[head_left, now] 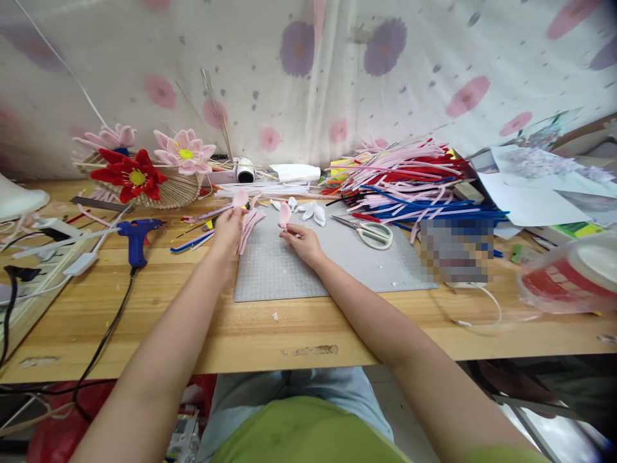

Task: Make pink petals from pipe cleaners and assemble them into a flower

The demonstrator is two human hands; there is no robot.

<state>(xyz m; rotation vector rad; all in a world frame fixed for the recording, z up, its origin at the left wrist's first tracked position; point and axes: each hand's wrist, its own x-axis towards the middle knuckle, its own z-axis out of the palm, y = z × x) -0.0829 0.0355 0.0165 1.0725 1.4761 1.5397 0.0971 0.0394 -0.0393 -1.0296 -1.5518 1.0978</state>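
My left hand [226, 231] is closed on a pale pink fuzzy petal [240, 198] that stands up above the fingers. Over the grey cutting mat [284, 280], my right hand [304, 244] pinches the lower end of another pink petal [284, 215]. Short pink pipe cleaners [250, 228] lie just right of my left hand, across the mat's left edge. Behind my right hand are several white petals [315, 213]. Scissors [376, 235] with pale handles rest on the mat further right, blades pointing left.
A blue glue gun [135, 241] with a black cord lies at left, near a power strip [38, 276]. Red [132, 177] and pink [184, 153] fuzzy flowers stand behind it. A pipe-cleaner pile [400, 173], papers [520, 193] and a plastic tub [571, 273] occupy the right.
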